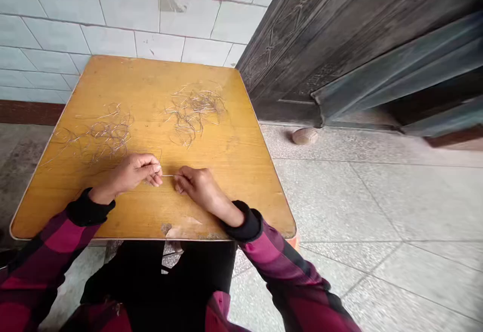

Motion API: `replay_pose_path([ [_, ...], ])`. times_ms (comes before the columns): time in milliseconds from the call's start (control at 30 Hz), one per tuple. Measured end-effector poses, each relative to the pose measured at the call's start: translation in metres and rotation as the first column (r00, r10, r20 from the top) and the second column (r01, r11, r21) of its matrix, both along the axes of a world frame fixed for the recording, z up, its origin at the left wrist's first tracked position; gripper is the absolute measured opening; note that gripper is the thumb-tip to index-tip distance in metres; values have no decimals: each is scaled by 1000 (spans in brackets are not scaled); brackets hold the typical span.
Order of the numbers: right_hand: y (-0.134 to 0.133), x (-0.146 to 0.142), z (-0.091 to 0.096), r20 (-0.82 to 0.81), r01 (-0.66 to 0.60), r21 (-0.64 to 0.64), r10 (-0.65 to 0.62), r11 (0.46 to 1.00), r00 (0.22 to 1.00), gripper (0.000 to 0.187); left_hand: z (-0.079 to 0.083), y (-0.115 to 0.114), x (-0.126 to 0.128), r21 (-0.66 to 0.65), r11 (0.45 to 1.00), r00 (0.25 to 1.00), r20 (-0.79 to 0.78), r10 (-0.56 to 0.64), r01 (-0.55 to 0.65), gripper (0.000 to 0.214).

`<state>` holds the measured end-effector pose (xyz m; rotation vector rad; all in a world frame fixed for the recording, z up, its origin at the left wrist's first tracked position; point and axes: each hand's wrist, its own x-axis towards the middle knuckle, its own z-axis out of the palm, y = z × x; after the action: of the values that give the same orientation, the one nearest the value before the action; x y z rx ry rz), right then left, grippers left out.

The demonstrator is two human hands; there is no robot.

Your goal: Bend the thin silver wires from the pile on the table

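Reference: the bench [245, 181], its near edge on your side. Left to right.

White tiled wall [113, 5] runs behind the bench's far edge. Left pile [107, 133]: thin, curled strands spread loosely over the left part of the bench, some reaching toward its left edge. Your left hand [138, 173] is over the bench's near half, just nearside of that pile; grip pressed together, thumb and fingertips pinching the strand [168, 175]. A fine end rises beside those fingertips.

The strand spans the short gap between your hands, roughly straight, above the bench's near half. Your right hand [196, 185] pinches its other end, fingers curled in, near the bench's middle. Right pile [196, 110]: a denser tangle on the bench's far half, right of centre, apart from both hands. A worn patch [188, 227] marks the bench's near edge.

Dark carved door [279, 65] stands beyond the bench's right edge. Rounded lump [305, 136] on the floor [328, 206], right of the bench; greenish cloth [377, 85] hangs farther right.
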<state>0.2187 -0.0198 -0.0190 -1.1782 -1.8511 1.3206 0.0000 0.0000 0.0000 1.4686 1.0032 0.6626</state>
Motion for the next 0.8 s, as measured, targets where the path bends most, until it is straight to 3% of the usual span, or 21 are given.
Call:
replay_pose_path([
  [100, 2, -5, -6, -198, -13, -312, -51, 950, 979, 21, -1, 0, -1, -9, 1000, 999, 27, 21, -21, 22],
  [200, 3, -7, -9, -318, -55, -476, -113, 878, 941, 29, -1, 0, -1, -13, 999, 997, 53, 48, -47, 22],
  [300, 4, -6, -11, -336, -65, -438, -96, 897, 937, 31, 0, 0, -2, -24, 996, 991, 93, 93, -91, 22],
  [433, 3, -2, -14, -179, 34, -172, -65, 984, 982, 22, 2, 1, -3, -47, 990, 980, 142, 140, -135, 23],
  [567, 2, 1, -12, -39, 20, -17, -21, 1000, 999, 16, 3, 1, -3, -49, 988, 977, 150, 149, -143, 23],
  [667, 0, 0, -10, -49, 6, -40, -8, 999, 999, 16, 3, 1, -2, -55, 987, 976, 149, 157, -150, 24],
  [800, -1, -2, -12, -203, -1, -258, -53, 966, 978, 21, 3, 1, -2, -63, 988, 977, 149, 151, -143, 26],
])
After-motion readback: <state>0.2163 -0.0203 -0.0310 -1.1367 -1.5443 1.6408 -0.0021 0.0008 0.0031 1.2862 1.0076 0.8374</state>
